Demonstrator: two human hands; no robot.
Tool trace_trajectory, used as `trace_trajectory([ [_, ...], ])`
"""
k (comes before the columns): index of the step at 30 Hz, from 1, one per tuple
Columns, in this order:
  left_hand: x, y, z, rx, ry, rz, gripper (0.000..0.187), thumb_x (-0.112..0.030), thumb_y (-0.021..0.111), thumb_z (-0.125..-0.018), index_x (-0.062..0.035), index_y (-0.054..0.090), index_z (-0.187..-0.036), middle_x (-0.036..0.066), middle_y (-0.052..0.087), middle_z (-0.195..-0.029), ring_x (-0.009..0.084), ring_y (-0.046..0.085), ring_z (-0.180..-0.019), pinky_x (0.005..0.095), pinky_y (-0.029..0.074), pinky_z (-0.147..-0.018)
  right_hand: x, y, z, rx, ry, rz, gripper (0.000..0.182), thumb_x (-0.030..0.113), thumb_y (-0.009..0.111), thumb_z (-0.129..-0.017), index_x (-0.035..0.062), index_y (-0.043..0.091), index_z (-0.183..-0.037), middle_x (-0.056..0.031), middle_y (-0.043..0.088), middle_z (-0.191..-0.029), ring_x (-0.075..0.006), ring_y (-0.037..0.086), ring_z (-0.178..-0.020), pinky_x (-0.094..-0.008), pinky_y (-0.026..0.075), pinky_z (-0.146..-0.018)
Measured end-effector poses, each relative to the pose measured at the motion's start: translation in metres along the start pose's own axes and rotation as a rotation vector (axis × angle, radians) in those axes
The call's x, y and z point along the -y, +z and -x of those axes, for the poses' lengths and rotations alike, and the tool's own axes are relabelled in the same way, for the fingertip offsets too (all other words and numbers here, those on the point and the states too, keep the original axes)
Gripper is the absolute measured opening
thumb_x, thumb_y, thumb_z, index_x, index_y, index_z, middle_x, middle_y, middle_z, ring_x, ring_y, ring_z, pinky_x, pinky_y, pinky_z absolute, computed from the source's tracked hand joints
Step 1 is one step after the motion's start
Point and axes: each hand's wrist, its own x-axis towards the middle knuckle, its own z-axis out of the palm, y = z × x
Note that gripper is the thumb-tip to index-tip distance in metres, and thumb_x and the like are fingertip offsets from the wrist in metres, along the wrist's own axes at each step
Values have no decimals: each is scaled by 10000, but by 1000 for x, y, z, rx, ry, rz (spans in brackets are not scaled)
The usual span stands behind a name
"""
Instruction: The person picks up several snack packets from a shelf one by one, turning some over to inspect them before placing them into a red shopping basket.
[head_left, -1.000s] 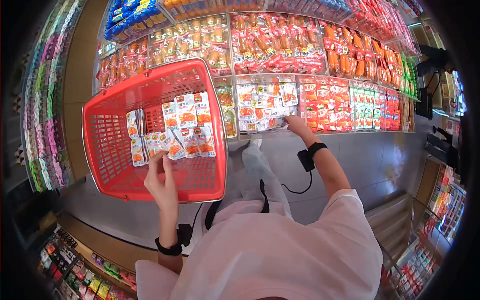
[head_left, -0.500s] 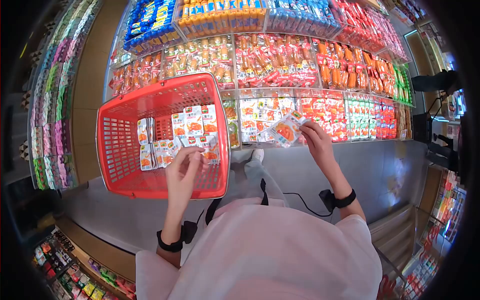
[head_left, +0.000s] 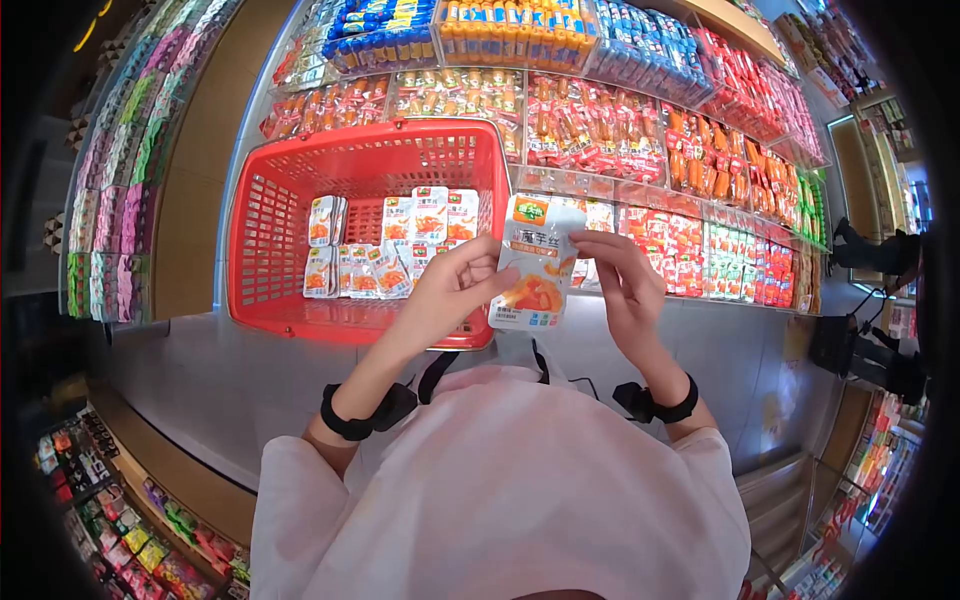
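Observation:
A white snack packet (head_left: 535,268) with a picture of orange food on its front is held upright before my chest. My left hand (head_left: 455,290) grips its left edge, thumb across the front. At the packet's upper right edge, my right hand (head_left: 622,278) pinches it between thumb and fingers; part of the thumb is hard to see. To the left is a red shopping basket (head_left: 375,325) with perforated walls. Inside it, several similar white packets (head_left: 430,215) stand and lie in rows. Behind the held packet, part of a bin of white packets (head_left: 600,215) shows.
Tiered clear bins rise ahead, holding red-wrapped sausages (head_left: 590,125), orange packs (head_left: 515,30), blue packs (head_left: 645,55) and red packets (head_left: 660,240). Another shelf of pastel packs (head_left: 120,180) runs along the left. A person in dark clothes (head_left: 875,250) is at the far right.
My right hand has brought the packet from the bins toward my chest. My left hand has moved right from over the basket and taken hold of the packet. The view has shifted.

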Motion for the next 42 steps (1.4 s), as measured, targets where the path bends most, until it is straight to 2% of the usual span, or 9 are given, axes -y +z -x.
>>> trace_trajectory([
  [2,6,-10,6,-32,47,40,153,-109,561,-864,7,521,-955,-31,561,-772,-15,463,-664,164,376,-583,-1,11,-3,-61,135,-246,202,-64,400,-860,-34,537,-1006,-150,562,-1023,-219,571,-927,-303,489,-718],
  [3,11,-15,9,-110,46,12,95,-90,587,-833,-23,546,-887,-63,535,-681,-33,381,-555,148,274,-480,0,13,-4,-54,195,-233,196,-31,380,-886,-38,522,-1021,-145,566,-995,-197,567,-910,-296,482,-718],
  [11,6,-51,44,-297,78,99,155,-113,573,-843,-15,546,-960,-20,584,-796,-4,486,-702,163,377,-596,-7,59,-5,134,484,-347,163,57,479,-875,-9,575,-989,-75,621,-832,-124,601,-780,-248,479,-659],
  [15,-8,-61,60,-365,54,89,156,-144,580,-844,-29,548,-945,-54,541,-734,-9,468,-675,165,375,-590,-14,82,-2,289,502,-298,164,86,485,-876,13,586,-984,-70,636,-816,-115,610,-772,-239,475,-649],
  [21,-9,-69,64,-450,89,118,153,-155,519,-883,-11,514,-934,1,573,-771,38,498,-703,214,400,-620,-24,100,-4,369,457,-262,166,93,488,-880,14,582,-992,-85,635,-838,-144,626,-789,-266,486,-641],
  [24,4,-76,59,-95,248,715,172,-229,470,-899,-59,461,-870,-16,472,-694,83,441,-674,250,384,-656,-52,116,2,390,385,-111,163,109,495,-879,27,580,-992,-106,633,-857,-179,638,-783,-282,504,-632],
  [25,3,-77,55,36,283,865,210,-301,425,-891,-107,394,-815,-12,358,-654,123,383,-658,257,348,-670,-58,121,2,400,388,-77,162,110,495,-879,31,581,-990,-112,632,-860,-185,639,-780,-282,504,-630],
  [28,-9,-69,49,74,270,1112,247,-313,424,-867,-113,355,-739,-12,311,-615,102,317,-614,228,290,-573,-62,129,2,423,368,-20,162,117,492,-881,39,583,-989,-130,626,-862,-201,640,-768,-290,496,-622],
  [42,-20,-61,37,106,254,943,332,-416,446,-844,-140,362,-679,-31,316,-664,99,313,-636,233,284,-571,-79,139,-7,295,122,254,122,109,513,-837,42,599,-892,-124,628,-831,-271,617,-738,-343,492,-636],
])
